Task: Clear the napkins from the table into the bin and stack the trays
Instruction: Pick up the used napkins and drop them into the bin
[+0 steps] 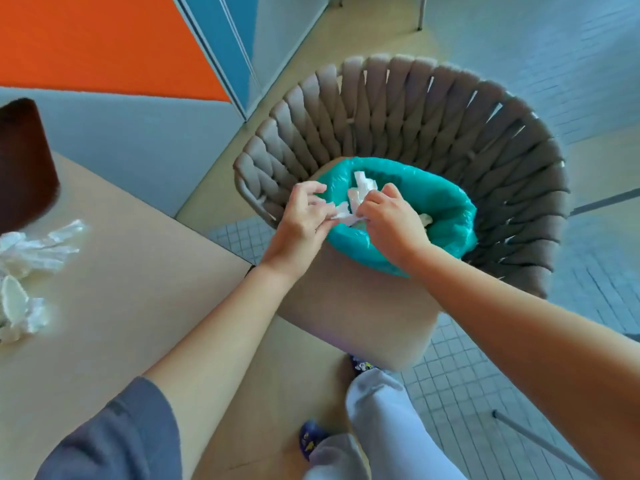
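— Holding what, exactly, over at one o'clock?

— Both hands meet above the bin (446,216), which has a teal liner and sits on a woven chair (433,109). The right hand (391,223) has its fingers curled round a crumpled white napkin (356,199); the left hand (304,216) pinches the same wad from the other side.

— And the rest?

— More napkins (31,258) lie loose on the table (138,289) at nine o'clock (well apart from the bin). A dark brown tray (24,161) sits at ten o'clock, just behind them.
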{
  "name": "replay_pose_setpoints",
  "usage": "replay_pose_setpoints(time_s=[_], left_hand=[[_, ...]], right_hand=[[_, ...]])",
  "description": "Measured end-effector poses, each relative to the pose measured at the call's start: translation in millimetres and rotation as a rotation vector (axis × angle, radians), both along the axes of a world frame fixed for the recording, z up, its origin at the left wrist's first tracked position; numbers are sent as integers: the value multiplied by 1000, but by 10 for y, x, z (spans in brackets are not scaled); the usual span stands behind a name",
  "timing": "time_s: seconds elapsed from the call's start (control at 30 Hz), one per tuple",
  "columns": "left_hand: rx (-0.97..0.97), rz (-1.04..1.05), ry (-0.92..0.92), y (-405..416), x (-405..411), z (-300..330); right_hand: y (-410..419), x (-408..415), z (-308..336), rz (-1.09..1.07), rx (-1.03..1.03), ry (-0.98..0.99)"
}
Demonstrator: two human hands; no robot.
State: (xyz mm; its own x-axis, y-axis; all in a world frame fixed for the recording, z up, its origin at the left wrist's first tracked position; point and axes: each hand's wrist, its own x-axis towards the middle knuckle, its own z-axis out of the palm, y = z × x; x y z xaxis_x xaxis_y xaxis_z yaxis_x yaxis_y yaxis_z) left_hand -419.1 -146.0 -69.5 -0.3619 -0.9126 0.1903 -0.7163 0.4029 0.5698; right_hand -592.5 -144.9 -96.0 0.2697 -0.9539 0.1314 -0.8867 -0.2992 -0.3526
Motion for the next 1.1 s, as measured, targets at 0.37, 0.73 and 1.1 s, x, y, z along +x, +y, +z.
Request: replay_pose_setpoints(time_s=[0.37,0.73,1.1], left_hand=[[76,-253,-129,-380,-718,-629],[-13,-129,-100,-102,-257,-286],[-96,272,-71,669,1319,144]], right_hand=[[-10,-723,-471,-202,320,21],[-49,-301,-47,-108,187,15],[37,1398,417,269,96,-56]])
